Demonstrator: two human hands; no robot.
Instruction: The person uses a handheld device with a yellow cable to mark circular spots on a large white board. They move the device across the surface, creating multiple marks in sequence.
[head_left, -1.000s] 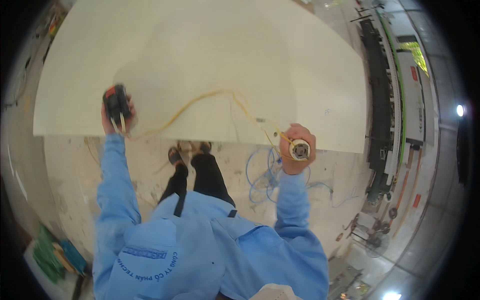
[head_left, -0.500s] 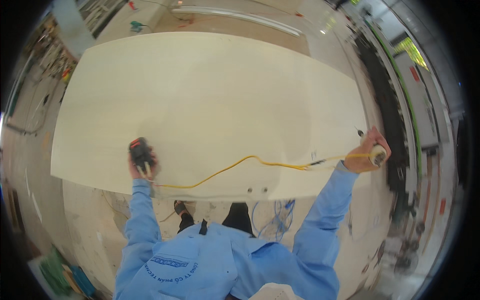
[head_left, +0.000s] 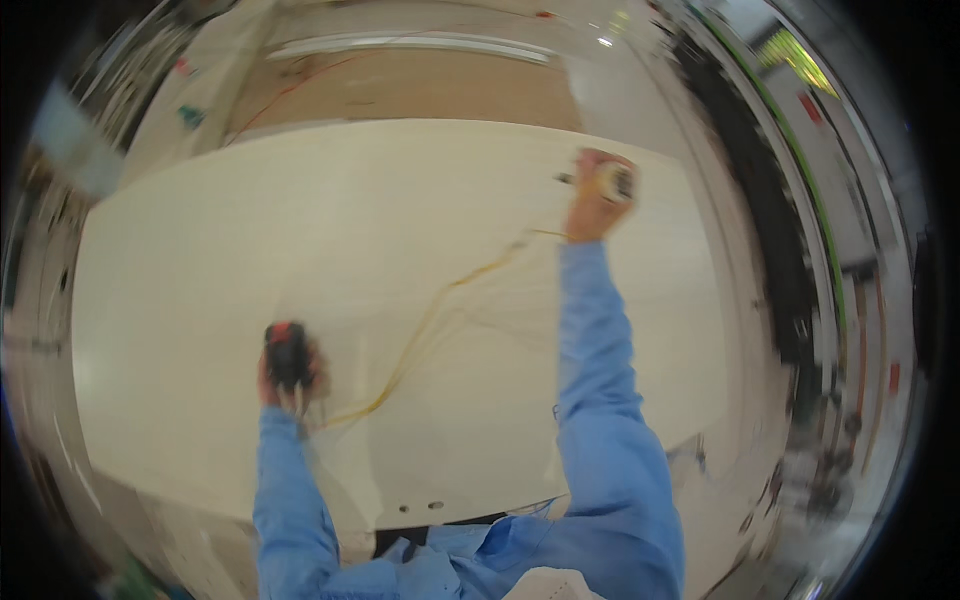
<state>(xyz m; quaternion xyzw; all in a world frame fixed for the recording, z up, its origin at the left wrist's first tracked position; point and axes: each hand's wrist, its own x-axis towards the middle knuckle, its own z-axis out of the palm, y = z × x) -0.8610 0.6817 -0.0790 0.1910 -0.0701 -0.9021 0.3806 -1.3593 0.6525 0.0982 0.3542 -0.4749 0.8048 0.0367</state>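
Note:
A large cream-white panel (head_left: 200,260) spreads out before me. Over its left part, my left hand (head_left: 318,372) is closed around a black and red battery pack (head_left: 287,352). My right hand (head_left: 592,208) reaches toward the panel's far right side, gripping a pale, cylindrical handheld power tool (head_left: 621,184). A thin dark tip juts from the tool on its left; blur keeps me from telling whether it touches the panel. From the battery pack a yellow cable (head_left: 412,350) runs across the panel to the tool, smeared by motion.
Two small holes (head_left: 436,505) show near the panel's near edge. Beyond the far edge are a brown board (head_left: 410,90) and a long white strip (head_left: 400,42). A small green tool (head_left: 192,117) lies at the far left. Dark machinery (head_left: 735,190) lines the right side.
My right hand has moved the tool from the panel's right edge leftward and away from me. My left hand still holds the battery pack. The view has shifted, with the panel lower in it.

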